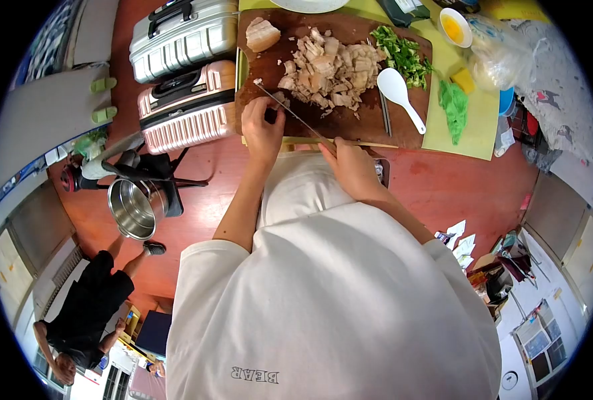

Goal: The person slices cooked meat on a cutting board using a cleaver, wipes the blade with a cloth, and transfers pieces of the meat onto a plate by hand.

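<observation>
My right hand [352, 168] grips a knife [301, 121] by its handle. The thin blade slants up and left across a dark wooden cutting board [403, 127]. Beside the blade, my left hand [263, 127] has its fingers curled on a small piece of meat [281, 100], partly hidden by the fingers and blade. A little scrap sticks near the knife's tip. Just beyond lies a heap of chopped cooked meat [333, 70], and a larger meat chunk [263, 35] sits at the board's far left corner.
Chopped green peppers [401, 57], a white spoon [396, 90] and chopsticks [384, 113] lie on the board's right. A bowl [454, 28] with yellow contents and a green bag [453, 107] stand further right. Suitcases [190, 110] flank the table; a steel pot [135, 208] and a person [86, 307] are behind left.
</observation>
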Available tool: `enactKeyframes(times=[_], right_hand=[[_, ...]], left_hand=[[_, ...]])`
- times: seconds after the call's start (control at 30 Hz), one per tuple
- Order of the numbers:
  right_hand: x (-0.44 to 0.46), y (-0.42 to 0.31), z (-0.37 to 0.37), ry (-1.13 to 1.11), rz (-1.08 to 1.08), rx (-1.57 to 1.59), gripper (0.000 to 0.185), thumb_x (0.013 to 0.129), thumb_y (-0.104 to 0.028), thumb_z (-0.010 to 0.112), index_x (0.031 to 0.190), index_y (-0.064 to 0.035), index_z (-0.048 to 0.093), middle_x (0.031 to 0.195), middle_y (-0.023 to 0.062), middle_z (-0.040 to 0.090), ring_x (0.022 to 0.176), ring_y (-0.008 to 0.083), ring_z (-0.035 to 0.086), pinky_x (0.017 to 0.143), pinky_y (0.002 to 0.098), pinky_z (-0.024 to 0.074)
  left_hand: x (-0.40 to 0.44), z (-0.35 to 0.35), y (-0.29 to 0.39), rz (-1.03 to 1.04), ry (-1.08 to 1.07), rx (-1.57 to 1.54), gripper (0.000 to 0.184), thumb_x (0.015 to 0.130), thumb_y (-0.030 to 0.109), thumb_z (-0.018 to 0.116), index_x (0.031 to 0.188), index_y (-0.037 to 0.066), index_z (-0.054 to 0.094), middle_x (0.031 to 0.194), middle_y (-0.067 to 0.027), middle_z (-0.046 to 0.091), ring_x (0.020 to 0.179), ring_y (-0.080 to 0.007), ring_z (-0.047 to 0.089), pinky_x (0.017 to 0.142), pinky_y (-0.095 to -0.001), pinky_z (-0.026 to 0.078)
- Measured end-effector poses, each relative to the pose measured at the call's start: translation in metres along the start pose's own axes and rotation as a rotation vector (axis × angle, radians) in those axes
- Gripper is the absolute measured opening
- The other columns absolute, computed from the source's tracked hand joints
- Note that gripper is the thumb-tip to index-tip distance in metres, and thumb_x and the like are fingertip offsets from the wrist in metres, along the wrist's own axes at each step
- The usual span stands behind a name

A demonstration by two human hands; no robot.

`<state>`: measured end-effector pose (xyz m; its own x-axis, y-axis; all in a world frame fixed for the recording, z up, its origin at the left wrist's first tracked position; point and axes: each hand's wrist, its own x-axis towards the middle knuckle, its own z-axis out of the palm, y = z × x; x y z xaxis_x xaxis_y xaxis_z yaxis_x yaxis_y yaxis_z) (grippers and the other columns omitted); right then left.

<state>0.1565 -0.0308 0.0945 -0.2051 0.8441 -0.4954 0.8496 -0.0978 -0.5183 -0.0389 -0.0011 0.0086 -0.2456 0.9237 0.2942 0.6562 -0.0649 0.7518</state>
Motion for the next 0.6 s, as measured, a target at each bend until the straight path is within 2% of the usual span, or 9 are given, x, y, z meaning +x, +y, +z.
enactKeyframes(times=[0.3, 0.4, 0.5, 0.57, 0.6], right_hand=[[0.012, 0.014, 0.006, 0.167, 0.004, 0.066, 0.043, 0.1, -0.041, 0.057, 0.092, 0.0004, 0.062, 0.074, 0.0262, 0.066, 0.073, 0.0463, 0.066, 0.063, 0.0538, 0.0511], [0.004, 0.02, -0.003, 0.21, 0.001, 0.103, 0.044, 0.1, -0.043, 0.056, 0.091, -0.0003, 0.062, 0.074, 0.0259, 0.066, 0.072, 0.0462, 0.066, 0.063, 0.0537, 0.0506], [-0.003, 0.017, -0.009, 0.226, 0.001, 0.19, 0.045, 0.1, -0.043, 0.056, 0.091, 0.0005, 0.061, 0.074, 0.0272, 0.065, 0.073, 0.0476, 0.064, 0.064, 0.0541, 0.0486], [-0.007, 0.016, -0.012, 0.246, 0.015, 0.23, 0.045, 0.1, -0.043, 0.057, 0.091, 0.0008, 0.06, 0.074, 0.0276, 0.065, 0.073, 0.0479, 0.064, 0.064, 0.0543, 0.0478], [-0.008, 0.017, -0.013, 0.257, 0.01, 0.219, 0.045, 0.099, -0.043, 0.057, 0.09, 0.0007, 0.06, 0.074, 0.0273, 0.065, 0.073, 0.0478, 0.064, 0.065, 0.0544, 0.0479]], left_hand=[[0.005, -0.006, -0.003, 0.039, -0.004, 0.011, 0.022, 0.073, -0.003, 0.075, 0.089, 0.004, 0.062, 0.085, -0.0109, 0.064, 0.082, -0.0302, 0.062, 0.077, -0.0414, 0.049], [0.011, -0.004, -0.003, 0.0, 0.03, 0.073, 0.02, 0.075, -0.004, 0.076, 0.092, 0.002, 0.065, 0.088, -0.0116, 0.065, 0.08, -0.0287, 0.064, 0.074, -0.0371, 0.053], [0.016, 0.002, 0.0, -0.033, 0.002, 0.021, 0.023, 0.08, -0.004, 0.074, 0.1, 0.0, 0.063, 0.098, -0.0121, 0.067, 0.088, -0.0247, 0.068, 0.076, -0.0337, 0.054], [0.019, 0.006, 0.005, -0.209, -0.062, -0.31, 0.026, 0.087, -0.004, 0.069, 0.111, -0.002, 0.06, 0.108, -0.0118, 0.067, 0.099, -0.0217, 0.07, 0.08, -0.0304, 0.055], [0.019, 0.004, 0.004, -0.154, -0.092, -0.279, 0.028, 0.092, -0.007, 0.062, 0.119, -0.003, 0.055, 0.115, -0.013, 0.066, 0.106, -0.0217, 0.07, 0.084, -0.0287, 0.056]])
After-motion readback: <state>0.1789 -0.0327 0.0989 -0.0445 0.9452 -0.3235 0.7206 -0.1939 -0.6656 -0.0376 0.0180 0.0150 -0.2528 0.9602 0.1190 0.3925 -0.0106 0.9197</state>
